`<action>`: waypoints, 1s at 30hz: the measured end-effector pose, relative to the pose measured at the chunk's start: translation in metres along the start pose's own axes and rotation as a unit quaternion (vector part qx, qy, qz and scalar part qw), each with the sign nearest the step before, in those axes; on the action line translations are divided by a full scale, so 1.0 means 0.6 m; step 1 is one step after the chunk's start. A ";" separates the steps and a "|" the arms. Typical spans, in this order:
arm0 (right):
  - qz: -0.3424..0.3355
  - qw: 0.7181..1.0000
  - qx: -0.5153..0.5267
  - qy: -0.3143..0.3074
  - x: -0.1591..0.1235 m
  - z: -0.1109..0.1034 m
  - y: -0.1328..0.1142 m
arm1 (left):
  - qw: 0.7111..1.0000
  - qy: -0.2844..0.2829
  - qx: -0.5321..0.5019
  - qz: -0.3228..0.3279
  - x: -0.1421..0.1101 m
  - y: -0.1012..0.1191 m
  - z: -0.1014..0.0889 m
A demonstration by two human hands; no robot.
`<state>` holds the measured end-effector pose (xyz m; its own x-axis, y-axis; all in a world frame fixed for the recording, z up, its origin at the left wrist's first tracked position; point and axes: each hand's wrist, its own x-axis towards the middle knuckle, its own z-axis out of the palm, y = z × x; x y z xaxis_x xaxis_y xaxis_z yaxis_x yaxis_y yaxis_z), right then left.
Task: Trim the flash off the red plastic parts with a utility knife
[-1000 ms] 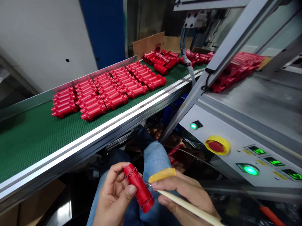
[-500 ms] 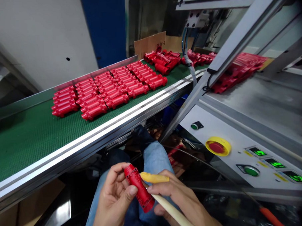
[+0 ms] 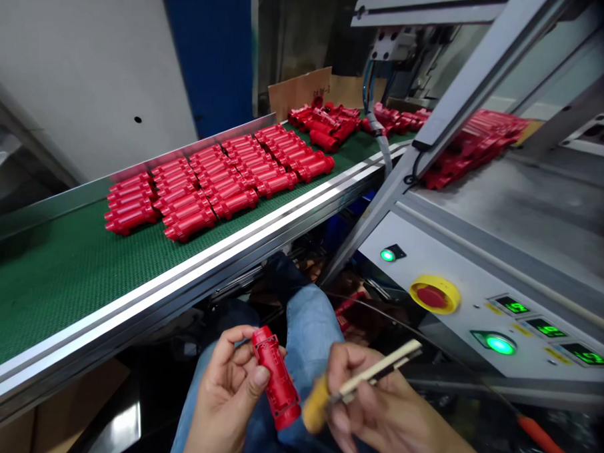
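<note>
In my left hand (image 3: 229,390) is a red plastic tubular part (image 3: 277,378), pinched between thumb and fingers and tilted over my lap. Cut-outs and small ribs show along its side, with a round collar at each end. Just right of it, my right hand (image 3: 374,400) is closed around a slim cream-handled tool (image 3: 381,370) with a dark strip along it; its exact kind is unclear. A yellow finger cot (image 3: 316,405) covers one finger of that hand, blurred by motion. The tool is apart from the red part.
Rows of similar red parts (image 3: 220,180) lie on a green conveyor belt (image 3: 74,276) with a metal edge rail (image 3: 184,275). A looser pile (image 3: 327,122) sits farther back by cardboard. To the right stands a machine with a control panel (image 3: 466,313) and an emergency stop button (image 3: 435,294).
My right hand has drawn away from the red part to the right and turned the tool, its cream end now pointing up-right. The green panel buttons have lit up.
</note>
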<state>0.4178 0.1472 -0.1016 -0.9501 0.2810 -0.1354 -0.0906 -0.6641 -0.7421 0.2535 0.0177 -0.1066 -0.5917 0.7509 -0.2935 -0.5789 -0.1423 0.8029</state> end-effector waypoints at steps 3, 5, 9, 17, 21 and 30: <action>0.015 0.996 -0.078 -0.041 -0.007 -0.010 -0.028 | 0.999 -0.008 0.005 -0.052 0.002 0.012 0.000; -0.015 0.969 -0.248 0.009 -0.003 -0.007 -0.054 | 0.995 -0.010 0.009 -0.100 0.006 0.019 -0.003; -0.059 0.888 -0.453 0.049 0.015 0.018 -0.095 | 0.987 -0.031 0.033 -0.154 0.018 0.030 -0.007; 0.018 0.841 -0.541 0.019 0.045 0.039 -0.103 | 0.978 -0.071 0.040 -0.190 0.025 0.034 -0.001; 0.022 0.821 -0.571 -0.003 0.052 0.039 -0.108 | 0.975 -0.075 0.050 -0.204 0.025 0.032 -0.005; 0.033 0.807 -0.590 -0.019 0.053 0.042 -0.114 | 0.972 -0.089 0.056 -0.212 0.025 0.032 -0.008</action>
<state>0.3864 0.1839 -0.0388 -0.9519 0.2358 -0.1958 0.2856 0.4512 -0.8455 0.2308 0.0232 -0.0978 -0.2012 0.8280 -0.5234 -0.6790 0.2673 0.6838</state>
